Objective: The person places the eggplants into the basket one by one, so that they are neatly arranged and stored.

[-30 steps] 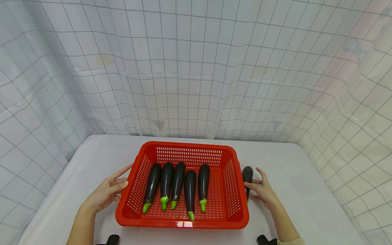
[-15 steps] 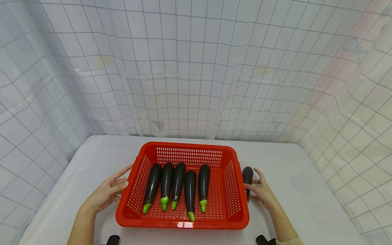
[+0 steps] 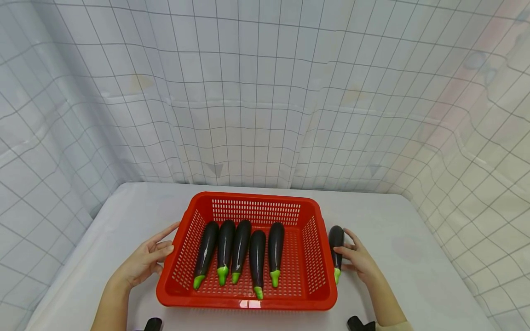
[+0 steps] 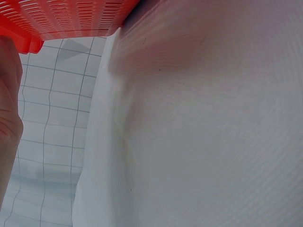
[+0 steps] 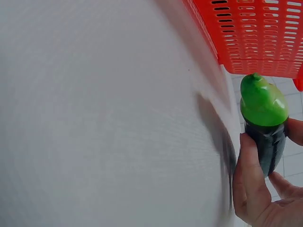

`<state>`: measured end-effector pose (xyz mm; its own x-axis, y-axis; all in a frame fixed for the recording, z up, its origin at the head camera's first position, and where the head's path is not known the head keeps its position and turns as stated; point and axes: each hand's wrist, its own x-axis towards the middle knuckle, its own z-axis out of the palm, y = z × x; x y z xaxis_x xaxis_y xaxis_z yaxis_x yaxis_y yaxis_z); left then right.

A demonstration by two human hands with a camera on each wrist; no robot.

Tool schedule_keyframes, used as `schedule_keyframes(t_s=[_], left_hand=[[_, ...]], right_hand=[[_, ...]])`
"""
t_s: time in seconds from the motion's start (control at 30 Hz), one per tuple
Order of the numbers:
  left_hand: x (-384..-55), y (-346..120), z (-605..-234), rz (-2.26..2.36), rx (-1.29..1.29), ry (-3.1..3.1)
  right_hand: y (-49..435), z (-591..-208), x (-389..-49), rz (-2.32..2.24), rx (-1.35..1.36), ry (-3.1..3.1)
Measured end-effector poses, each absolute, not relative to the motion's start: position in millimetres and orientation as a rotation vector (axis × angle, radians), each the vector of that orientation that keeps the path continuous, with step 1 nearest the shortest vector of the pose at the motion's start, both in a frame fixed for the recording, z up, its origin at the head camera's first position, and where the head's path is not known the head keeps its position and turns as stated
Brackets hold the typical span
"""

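Observation:
My right hand [image 3: 361, 261] pinches a dark eggplant [image 3: 336, 236] between thumb and fingers, beside the right wall of a red plastic basket [image 3: 248, 301]. In the right wrist view this eggplant's green cap [image 5: 265, 101] points toward the camera, with fingers on both sides of its dark body. Over on the left, my left hand [image 3: 142, 262] reaches the basket's left rim with fingertips right at it and the index finger straight. Only part of that hand shows at the edge of the left wrist view. Several more eggplants [image 3: 256, 257] lie side by side in the basket, green ends toward me.
A white cloth covers the table [image 3: 414, 257] under the basket. White curtains [image 3: 256, 115] with a grey grid pattern enclose the back and both sides. Black wrist mounts [image 3: 360, 324] show at the bottom edge.
The eggplant in my right hand has shifted slightly right, away from the basket wall, and its green end now shows. My left hand and the basket have stayed in place.

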<state>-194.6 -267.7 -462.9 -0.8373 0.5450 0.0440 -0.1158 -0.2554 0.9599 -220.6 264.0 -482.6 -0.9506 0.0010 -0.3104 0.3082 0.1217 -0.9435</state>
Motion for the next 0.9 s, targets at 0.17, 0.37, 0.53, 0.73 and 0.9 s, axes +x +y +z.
schedule_keyframes(t_s=[0.17,0.37,0.53,0.73,0.9], left_hand=[[-194,-268,-463,2.131,0.511,1.604],[-194,-268,-464,2.131,0.495,1.616],[-194,-268,-464,2.131,0.503,1.61],[-195,-269,-465,2.137,0.538,1.577],[-195,-268,-465,2.141,0.547,1.571]], right_hand=[[269,-477,-221,-1.983,0.339,2.11],[275,-462,-222,-2.041,0.304,2.073],[276,-446,-224,-2.067,0.253,2.049],[272,-428,-224,-2.112,0.176,2.015],[268,-414,-224,-2.141,0.082,1.994]])
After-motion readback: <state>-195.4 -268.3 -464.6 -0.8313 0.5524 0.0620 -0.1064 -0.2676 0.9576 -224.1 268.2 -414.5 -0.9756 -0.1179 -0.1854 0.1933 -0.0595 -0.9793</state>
